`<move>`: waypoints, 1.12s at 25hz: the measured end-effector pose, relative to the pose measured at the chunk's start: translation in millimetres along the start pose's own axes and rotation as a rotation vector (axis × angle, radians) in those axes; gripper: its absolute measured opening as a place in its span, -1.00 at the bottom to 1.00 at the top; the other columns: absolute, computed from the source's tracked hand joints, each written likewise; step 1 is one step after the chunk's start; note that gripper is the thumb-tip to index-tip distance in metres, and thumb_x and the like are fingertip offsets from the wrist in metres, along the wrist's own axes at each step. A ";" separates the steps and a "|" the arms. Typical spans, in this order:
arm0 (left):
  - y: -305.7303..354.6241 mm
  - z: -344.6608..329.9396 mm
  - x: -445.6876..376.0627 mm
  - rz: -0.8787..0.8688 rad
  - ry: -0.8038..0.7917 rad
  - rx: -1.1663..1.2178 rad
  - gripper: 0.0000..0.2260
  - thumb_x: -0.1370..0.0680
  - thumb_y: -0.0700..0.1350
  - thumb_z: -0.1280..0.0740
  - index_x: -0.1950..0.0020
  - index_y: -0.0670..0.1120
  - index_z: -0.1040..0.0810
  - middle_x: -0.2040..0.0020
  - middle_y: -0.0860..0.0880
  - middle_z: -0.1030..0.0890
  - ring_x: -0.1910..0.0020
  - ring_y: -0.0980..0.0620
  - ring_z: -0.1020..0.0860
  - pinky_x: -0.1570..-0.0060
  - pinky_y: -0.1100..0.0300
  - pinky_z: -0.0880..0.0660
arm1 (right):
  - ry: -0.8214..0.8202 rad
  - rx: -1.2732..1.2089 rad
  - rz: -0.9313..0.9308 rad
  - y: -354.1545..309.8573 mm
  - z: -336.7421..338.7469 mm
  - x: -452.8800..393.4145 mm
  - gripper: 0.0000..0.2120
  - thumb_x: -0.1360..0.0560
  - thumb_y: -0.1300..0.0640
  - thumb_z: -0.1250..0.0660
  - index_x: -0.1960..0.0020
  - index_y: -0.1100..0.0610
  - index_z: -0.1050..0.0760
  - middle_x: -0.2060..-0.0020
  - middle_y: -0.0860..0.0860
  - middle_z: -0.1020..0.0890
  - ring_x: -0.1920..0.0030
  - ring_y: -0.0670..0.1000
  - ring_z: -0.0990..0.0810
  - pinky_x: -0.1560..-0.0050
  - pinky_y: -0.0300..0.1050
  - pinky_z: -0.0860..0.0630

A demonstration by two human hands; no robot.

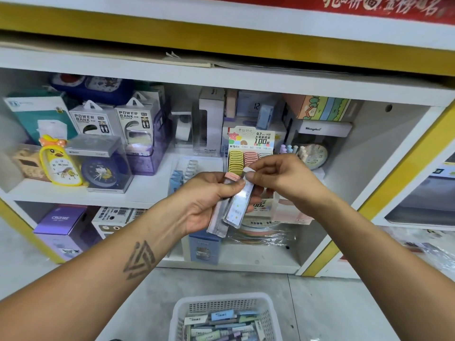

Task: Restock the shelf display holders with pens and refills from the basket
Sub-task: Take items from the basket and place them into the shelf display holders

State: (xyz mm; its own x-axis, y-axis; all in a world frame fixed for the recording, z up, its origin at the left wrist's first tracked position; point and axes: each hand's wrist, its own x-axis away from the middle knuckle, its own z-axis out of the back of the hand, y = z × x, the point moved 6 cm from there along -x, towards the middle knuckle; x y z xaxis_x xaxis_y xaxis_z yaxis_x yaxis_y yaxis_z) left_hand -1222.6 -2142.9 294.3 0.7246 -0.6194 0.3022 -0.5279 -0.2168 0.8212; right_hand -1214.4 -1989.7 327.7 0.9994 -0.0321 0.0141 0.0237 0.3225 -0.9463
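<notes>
Clear plastic refill cases (230, 203), a small fanned bunch, sit gripped in the left hand (209, 200), long axes tilted up toward the shelf. The right hand (278, 179) pinches the top of the front case (240, 205). The display holder (248, 156) stands just behind both hands, rows nearly full. The basket (222, 318) waits below on the floor.

A white shelf (157, 190) edged in yellow is stocked with two power bank boxes (110, 120) far left, a yellow duck clock (60, 163) nearer, and a refill display holder (248, 153) at centre. On the grey floor (344, 303) a white basket (222, 303) of refill packs is set.
</notes>
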 end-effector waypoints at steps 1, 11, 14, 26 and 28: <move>0.3 -1.2 -1.8 -0.009 0.015 -0.002 -0.68 -0.49 -0.27 -0.40 -0.23 -0.31 -0.53 -0.11 -0.33 -0.64 -0.07 -0.28 -0.65 0.00 -0.10 -0.63 | 0.050 -0.020 0.011 -2.2 7.8 1.2 -0.84 -0.47 0.22 -0.49 -0.02 0.26 -0.63 0.24 0.13 -0.73 0.34 -0.02 -0.63 0.36 -0.18 -0.53; 2.0 8.3 -10.4 -0.033 0.253 -0.055 -0.82 -0.55 -0.38 -0.23 -0.03 -0.28 -0.60 0.21 -0.21 -0.69 0.32 -0.10 -0.64 0.19 0.03 -0.66 | 0.393 0.572 0.315 -14.7 67.0 12.3 -0.84 -0.53 0.16 -0.44 -0.01 -0.06 -0.53 0.22 -0.04 -0.66 0.28 -0.03 -0.66 0.21 -0.13 -0.60; 3.2 5.8 -12.1 -0.078 0.242 -0.068 -0.82 -0.53 -0.46 -0.25 -0.01 -0.32 -0.61 0.11 -0.27 -0.69 0.21 -0.15 -0.66 0.15 0.01 -0.67 | 0.335 0.753 0.383 -11.2 52.2 10.1 -0.88 -0.53 0.14 -0.43 -0.03 0.04 -0.51 0.21 -0.06 -0.66 0.22 -0.03 -0.64 0.15 0.00 -0.61; 2.5 3.7 -17.7 -0.146 0.302 -0.157 -0.77 -0.45 -0.49 -0.36 -0.07 -0.32 -0.61 0.04 -0.29 -0.68 0.11 -0.23 -0.68 0.04 -0.13 -0.64 | 0.274 0.958 0.434 -2.9 36.2 1.8 -0.91 -0.56 0.13 -0.38 -0.03 0.10 -0.63 0.09 0.03 -0.68 0.07 0.11 -0.62 0.11 0.06 -0.55; 2.8 1.2 -18.7 -0.152 0.319 -0.144 -0.73 -0.45 -0.52 -0.32 -0.11 -0.33 -0.59 -0.01 -0.33 -0.67 0.04 -0.29 -0.67 -0.03 -0.19 -0.61 | 0.310 0.982 0.418 -4.7 38.0 0.8 -0.87 -0.57 0.17 -0.34 -0.04 0.15 -0.66 0.05 0.05 -0.68 0.03 0.12 -0.61 0.07 0.06 -0.55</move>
State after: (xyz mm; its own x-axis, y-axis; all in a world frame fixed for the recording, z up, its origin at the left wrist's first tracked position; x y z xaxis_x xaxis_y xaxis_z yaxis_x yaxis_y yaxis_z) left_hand -1238.2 -2132.8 290.4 0.9032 -0.3175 0.2889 -0.3527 -0.1655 0.9210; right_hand -1212.7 -1955.3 344.5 0.8870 0.0635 -0.4574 -0.1664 0.9679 -0.1883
